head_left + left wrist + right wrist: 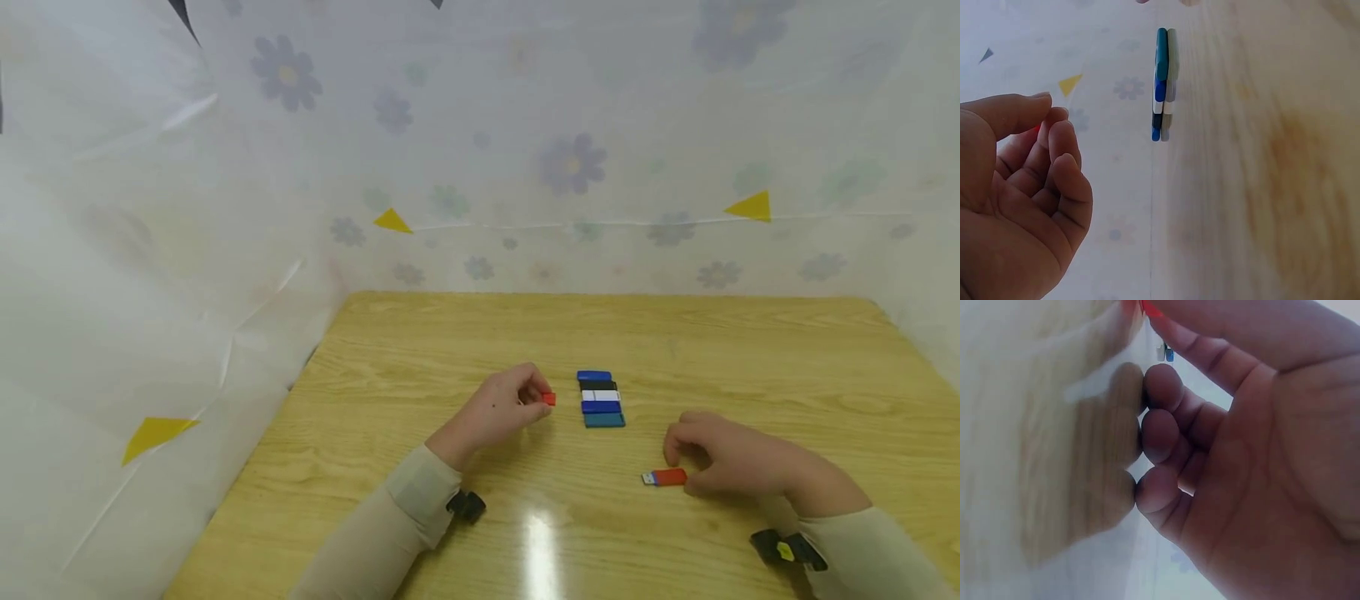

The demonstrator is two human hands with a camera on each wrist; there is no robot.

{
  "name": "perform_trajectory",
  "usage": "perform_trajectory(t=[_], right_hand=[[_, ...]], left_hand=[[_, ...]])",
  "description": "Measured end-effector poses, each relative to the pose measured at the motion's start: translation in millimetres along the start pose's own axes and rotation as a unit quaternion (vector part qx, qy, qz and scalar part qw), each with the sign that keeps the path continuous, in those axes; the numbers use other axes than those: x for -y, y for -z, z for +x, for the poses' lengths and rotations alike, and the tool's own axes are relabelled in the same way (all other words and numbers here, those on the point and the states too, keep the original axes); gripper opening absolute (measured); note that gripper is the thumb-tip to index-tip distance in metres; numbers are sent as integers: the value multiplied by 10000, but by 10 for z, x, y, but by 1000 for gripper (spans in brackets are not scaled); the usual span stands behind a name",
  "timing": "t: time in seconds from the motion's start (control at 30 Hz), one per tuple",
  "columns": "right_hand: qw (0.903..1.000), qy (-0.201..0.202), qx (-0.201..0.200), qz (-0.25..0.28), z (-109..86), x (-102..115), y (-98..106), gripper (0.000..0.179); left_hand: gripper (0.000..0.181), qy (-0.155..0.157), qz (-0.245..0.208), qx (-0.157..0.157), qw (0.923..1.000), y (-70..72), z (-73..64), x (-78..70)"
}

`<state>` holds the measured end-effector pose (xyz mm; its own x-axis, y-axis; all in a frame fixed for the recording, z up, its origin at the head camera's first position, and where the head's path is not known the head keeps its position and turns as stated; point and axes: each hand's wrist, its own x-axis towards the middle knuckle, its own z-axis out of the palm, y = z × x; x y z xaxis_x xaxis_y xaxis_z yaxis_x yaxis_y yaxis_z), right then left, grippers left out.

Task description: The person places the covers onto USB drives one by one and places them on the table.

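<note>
My left hand (498, 408) pinches a small red cap (550, 399) between thumb and fingertips, left of a row of USB sticks. In the left wrist view the fingers hide most of that cap. Low over the table at the right, my right hand (731, 457) has thumb and index finger at the rear end of a red USB stick (670, 477). Its metal plug is bare and points left. In the right wrist view, red shows between thumb and index finger, and the other fingertips (1160, 435) rest on the tabletop.
Side by side in a column lie a blue USB stick (594, 376), a black one (597, 386), a white one (601, 396), another blue one (601, 407) and a teal one (604, 421). The wooden table (420, 333) meets a flowered plastic sheet (480, 150) behind.
</note>
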<state>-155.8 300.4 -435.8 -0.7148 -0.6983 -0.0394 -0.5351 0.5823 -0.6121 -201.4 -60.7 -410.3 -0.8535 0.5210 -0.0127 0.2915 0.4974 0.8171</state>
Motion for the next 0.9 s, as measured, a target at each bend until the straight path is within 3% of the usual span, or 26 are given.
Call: perform_trajectory(t=[0.2,0.43,0.67,0.9], right_hand=[[9998,54,-49,158,-5,-34,-2,23],[9971,-375,-128,649,-15,-35,32,9],[9879,-1049,-885,719,17,78,53,10],[9743,-1376,-1580,828,102,154,61,13]], left_hand=[[12,43,-96,32,9999,-8,2,8],[12,62,-82,-32,9999,-18,21,13],[12,92,-143,-17,9999,-25,19,26],[12,80,-207,22,9998,-2,6,-11]])
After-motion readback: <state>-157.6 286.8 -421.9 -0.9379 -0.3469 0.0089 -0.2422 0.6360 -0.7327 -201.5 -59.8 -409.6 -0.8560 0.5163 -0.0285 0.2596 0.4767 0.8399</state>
